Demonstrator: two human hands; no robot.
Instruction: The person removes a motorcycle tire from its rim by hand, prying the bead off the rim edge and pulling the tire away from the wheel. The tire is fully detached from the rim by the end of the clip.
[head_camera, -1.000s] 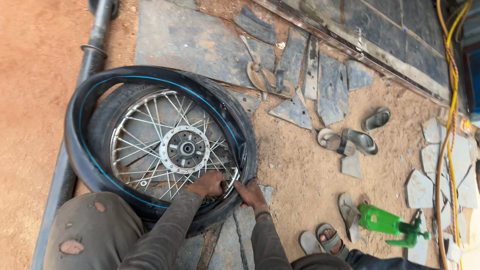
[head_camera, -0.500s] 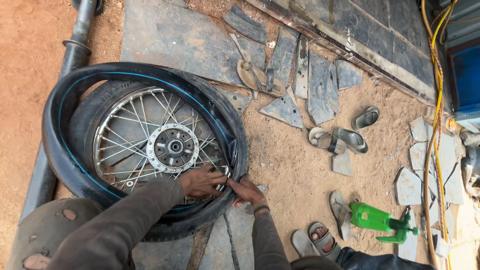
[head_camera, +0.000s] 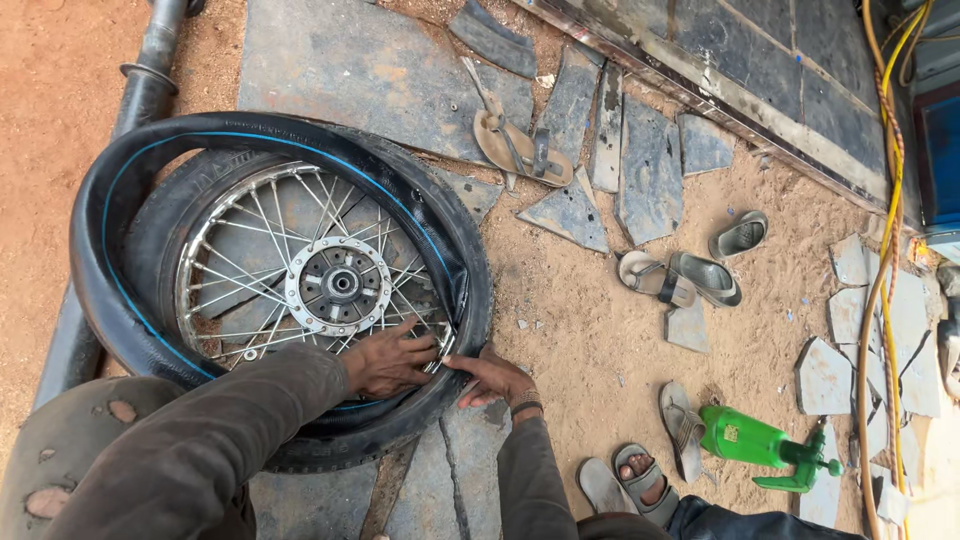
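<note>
Pressing flat with spread fingers, left hand is lying on the spoked rim, while right hand is pinching the black inner tube against the tyre on stone slabs.

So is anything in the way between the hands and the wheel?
No, nothing visible. The left hand lies flat on the wheel rim and spokes, and the right hand presses the tyre edge beside it. The loose inner tube loops around the far side, away from both hands.
</note>
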